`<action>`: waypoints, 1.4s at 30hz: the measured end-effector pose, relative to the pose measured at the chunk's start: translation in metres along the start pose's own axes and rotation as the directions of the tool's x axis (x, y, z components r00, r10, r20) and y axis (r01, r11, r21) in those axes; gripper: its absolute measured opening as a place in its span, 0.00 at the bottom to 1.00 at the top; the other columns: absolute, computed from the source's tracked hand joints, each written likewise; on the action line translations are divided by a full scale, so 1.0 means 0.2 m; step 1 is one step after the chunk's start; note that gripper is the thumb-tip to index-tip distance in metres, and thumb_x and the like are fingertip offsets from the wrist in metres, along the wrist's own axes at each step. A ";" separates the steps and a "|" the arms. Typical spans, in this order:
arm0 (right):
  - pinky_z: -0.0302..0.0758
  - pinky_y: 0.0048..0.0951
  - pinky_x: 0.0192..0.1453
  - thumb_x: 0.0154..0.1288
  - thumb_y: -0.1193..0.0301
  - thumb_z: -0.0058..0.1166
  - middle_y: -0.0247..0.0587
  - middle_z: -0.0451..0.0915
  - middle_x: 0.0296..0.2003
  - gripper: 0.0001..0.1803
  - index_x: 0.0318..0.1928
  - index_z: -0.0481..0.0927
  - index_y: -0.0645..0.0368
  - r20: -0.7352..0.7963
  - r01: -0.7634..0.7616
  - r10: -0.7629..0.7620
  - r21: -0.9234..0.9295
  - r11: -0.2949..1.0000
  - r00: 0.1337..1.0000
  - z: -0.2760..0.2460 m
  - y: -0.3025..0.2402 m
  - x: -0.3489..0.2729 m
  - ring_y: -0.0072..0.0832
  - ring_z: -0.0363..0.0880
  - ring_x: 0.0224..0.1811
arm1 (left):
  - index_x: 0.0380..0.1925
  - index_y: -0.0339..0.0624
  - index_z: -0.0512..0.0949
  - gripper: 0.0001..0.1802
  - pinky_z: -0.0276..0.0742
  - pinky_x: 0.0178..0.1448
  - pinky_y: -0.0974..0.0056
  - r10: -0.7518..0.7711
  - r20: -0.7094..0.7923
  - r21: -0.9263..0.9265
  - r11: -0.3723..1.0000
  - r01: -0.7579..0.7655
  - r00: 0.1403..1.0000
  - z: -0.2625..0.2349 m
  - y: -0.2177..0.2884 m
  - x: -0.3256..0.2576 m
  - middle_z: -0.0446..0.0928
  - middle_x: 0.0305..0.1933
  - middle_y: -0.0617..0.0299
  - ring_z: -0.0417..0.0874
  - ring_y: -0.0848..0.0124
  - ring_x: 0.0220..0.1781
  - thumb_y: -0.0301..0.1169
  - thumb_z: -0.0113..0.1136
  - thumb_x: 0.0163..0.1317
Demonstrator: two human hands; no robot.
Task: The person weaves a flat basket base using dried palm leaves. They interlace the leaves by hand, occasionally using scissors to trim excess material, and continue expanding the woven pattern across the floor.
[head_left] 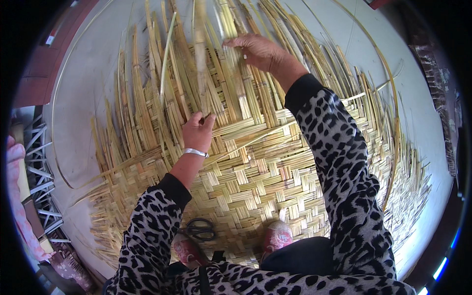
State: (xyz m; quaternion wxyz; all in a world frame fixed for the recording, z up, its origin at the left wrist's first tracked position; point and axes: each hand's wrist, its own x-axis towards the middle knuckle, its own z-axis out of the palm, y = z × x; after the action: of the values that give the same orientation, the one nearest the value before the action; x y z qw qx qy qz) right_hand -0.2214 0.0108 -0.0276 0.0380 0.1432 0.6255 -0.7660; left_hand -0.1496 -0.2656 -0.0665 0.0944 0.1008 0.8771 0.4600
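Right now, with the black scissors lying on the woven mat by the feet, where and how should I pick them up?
Take the black scissors by the looped handles, coming from above: they lie flat on the bamboo mat, so only the top is free. The blades are hard to make out. The left hand is nearer; the right hand is up among the loose strips.

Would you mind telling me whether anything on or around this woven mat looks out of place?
One thing: black scissors lie loose on the woven mat, right beside the person's shoes. The long unwoven strips fanning out past both hands look normal for weaving.
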 end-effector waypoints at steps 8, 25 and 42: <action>0.75 0.43 0.59 0.63 0.64 0.60 0.40 0.75 0.51 0.23 0.56 0.75 0.58 0.043 -0.068 0.061 0.189 0.980 0.997 -0.08 -0.05 -0.35 0.35 0.75 0.52 | 0.27 0.36 0.76 0.20 0.71 0.32 0.60 -0.071 0.323 0.167 0.986 0.017 0.944 -0.07 0.02 0.06 0.72 0.19 0.54 0.76 0.64 0.23 0.44 0.66 0.58; 0.83 0.22 0.38 0.64 0.79 0.52 0.40 0.81 0.38 0.15 0.51 0.78 0.66 -0.378 -0.106 0.153 0.144 0.984 0.913 -0.24 0.28 -0.93 0.25 0.83 0.35 | 0.37 0.43 0.82 0.12 0.77 0.46 0.57 0.199 0.334 0.426 0.840 -0.336 0.921 -0.06 0.26 -0.05 0.79 0.43 0.54 0.82 0.56 0.40 0.38 0.63 0.60; 0.80 0.33 0.53 0.72 0.62 0.46 0.35 0.80 0.34 0.13 0.39 0.77 0.59 -0.221 0.024 0.107 0.521 0.853 0.969 -0.50 0.15 -0.98 0.28 0.80 0.41 | 0.22 0.37 0.79 0.24 0.75 0.41 0.50 0.152 0.481 0.426 0.821 -0.382 0.863 0.50 0.73 0.07 0.79 0.31 0.45 0.80 0.47 0.36 0.51 0.64 0.55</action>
State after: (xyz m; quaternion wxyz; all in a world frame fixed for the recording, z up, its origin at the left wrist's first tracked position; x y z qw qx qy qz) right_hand -0.0104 0.0770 -0.0222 -0.0618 0.2540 0.3920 -0.8820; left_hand -0.1231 -0.1022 -0.0036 0.1868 0.3449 0.9004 0.1882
